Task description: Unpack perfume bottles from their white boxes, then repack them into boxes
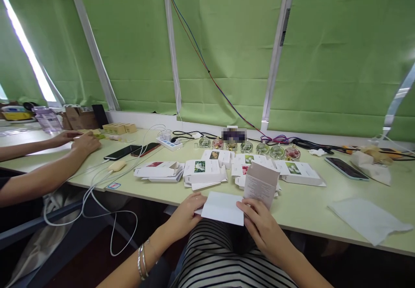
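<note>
Here both hands meet over the lap, just at the table's near edge: the left hand [188, 213] has a folded white card [223, 208] pinched at its left side, thumb and fingers closed on it, while the right hand [261, 225] grips the opposite edge with its fingertips. The card sits between the two, pale side up, in front of the table [301, 212]. Right behind the right hand stands a printed panel [260, 186], tilted, text facing this way; whether it joins the card, I cannot tell. Beyond, white flower-picture boxes [202, 169] lie in a loose cluster, and behind them runs a row of round glass containers [262, 149]. Over on the right, a phone [346, 168] lies near a white sheet [371, 219]. Far left, a co-worker's hands [84, 143] come together above the tabletop.
</note>
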### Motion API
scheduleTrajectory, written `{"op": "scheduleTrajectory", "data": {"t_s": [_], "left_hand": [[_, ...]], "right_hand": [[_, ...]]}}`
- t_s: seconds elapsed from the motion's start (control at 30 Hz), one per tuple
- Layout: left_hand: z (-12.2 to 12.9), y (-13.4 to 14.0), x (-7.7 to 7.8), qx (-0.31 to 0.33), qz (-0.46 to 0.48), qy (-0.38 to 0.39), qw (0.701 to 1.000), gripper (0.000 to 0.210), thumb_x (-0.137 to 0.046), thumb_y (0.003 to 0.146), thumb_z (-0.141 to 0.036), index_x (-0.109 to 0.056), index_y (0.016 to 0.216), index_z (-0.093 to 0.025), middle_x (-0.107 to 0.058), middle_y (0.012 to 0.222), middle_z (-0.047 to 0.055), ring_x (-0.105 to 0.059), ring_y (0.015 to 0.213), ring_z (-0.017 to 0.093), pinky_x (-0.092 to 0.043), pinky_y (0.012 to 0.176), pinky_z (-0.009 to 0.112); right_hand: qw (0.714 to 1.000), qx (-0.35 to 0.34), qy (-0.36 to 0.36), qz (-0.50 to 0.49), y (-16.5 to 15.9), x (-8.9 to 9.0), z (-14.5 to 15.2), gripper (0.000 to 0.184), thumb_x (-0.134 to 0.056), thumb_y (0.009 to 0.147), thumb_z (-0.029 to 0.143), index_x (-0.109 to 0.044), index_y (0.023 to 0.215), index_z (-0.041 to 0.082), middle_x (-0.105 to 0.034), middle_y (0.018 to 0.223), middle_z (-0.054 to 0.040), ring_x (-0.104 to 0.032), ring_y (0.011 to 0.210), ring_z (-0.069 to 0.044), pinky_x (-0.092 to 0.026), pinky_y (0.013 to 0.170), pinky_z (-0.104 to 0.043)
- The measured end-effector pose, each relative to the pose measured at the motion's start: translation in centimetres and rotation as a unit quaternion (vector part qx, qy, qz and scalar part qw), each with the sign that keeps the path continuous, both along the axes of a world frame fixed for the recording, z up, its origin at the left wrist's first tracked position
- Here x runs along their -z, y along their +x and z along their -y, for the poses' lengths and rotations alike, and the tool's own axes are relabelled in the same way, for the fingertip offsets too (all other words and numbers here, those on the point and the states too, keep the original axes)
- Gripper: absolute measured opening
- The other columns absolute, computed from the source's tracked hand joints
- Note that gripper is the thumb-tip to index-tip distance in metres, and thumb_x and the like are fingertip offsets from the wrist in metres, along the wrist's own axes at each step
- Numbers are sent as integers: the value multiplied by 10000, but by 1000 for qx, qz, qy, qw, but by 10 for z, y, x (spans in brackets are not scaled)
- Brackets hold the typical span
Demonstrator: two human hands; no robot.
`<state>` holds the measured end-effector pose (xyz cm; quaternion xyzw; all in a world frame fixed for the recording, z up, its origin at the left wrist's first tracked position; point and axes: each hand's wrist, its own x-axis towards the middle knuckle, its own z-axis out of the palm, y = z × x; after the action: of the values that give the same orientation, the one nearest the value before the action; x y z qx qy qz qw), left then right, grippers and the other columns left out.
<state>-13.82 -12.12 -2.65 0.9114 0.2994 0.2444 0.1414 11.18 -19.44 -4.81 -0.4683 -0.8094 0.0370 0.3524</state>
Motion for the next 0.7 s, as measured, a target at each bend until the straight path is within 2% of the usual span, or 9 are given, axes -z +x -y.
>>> {"op": "scheduleTrajectory", "data": {"t_s": [0.13, 0.2, 0.27, 0.33, 0.5, 0.63, 0.7], "left_hand": [[2, -1, 0, 11, -39, 33, 999, 461, -475, 742, -42, -538, 1141, -263, -616, 1126, 30, -540, 1047, 194, -313, 1015, 377], [3, 0, -2, 19, -63, 30, 997, 453, -570, 771, -186, -491, 1209, -266, -572, 1205, 55, -502, 1115, 229, -286, 1027, 411], [5, 1, -5, 35, -79, 20, 996, 620, -661, 713, -418, -437, 1267, -249, -504, 1287, 94, -447, 1177, 274, -245, 1041, 444], [6, 2, -7, 39, -75, 5, 996, 745, -664, 649, -551, -427, 1276, -224, -485, 1304, 113, -425, 1195, 291, -227, 1047, 445], [7, 3, -8, -1, -48, -40, 998, 480, -577, 763, -501, -539, 1152, -222, -535, 1260, 83, -443, 1177, 257, -251, 1038, 414], [7, 3, -7, 19, -59, -53, 997, 583, -643, 691, -523, -519, 1172, -218, -518, 1278, 94, -430, 1190, 270, -165, 1073, 454], [5, 3, -6, 18, -59, -38, 997, 560, -651, 702, -487, -507, 1172, -218, -535, 1257, 96, -455, 1169, 259, -137, 1077, 467]], "right_hand": [[998, -22, -45, 24, 5, -4, 7, 453, -422, 854, 175, -415, 1300, 249, -443, 1284, -105, -431, 1182, -239, -395, 990, -425], [996, -36, -70, 34, 7, -4, 9, 506, -471, 825, 194, -387, 1323, 242, -373, 1353, -111, -372, 1240, -255, -354, 1018, -443], [994, -39, -93, 36, 8, -4, 9, 560, -528, 800, 257, -370, 1335, 218, -297, 1407, -130, -310, 1282, -282, -316, 1033, -470], [992, -31, -115, 32, 7, -3, 8, 600, -555, 788, 329, -363, 1341, 194, -231, 1440, -148, -263, 1306, -301, -282, 1044, -490], [991, -1, -130, -9, 3, -1, 2, 519, -475, 846, 379, -375, 1326, 208, -211, 1453, -130, -230, 1327, -272, -265, 1057, -471], [993, 4, -118, -23, 2, -2, -1, 467, -510, 822, 307, -427, 1274, 223, -265, 1430, -111, -254, 1319, -253, -274, 1058, -450], [993, 7, -115, -27, 2, -3, -1, 445, -516, 818, 294, -448, 1251, 223, -284, 1416, -110, -273, 1308, -251, -283, 1055, -447]]}}
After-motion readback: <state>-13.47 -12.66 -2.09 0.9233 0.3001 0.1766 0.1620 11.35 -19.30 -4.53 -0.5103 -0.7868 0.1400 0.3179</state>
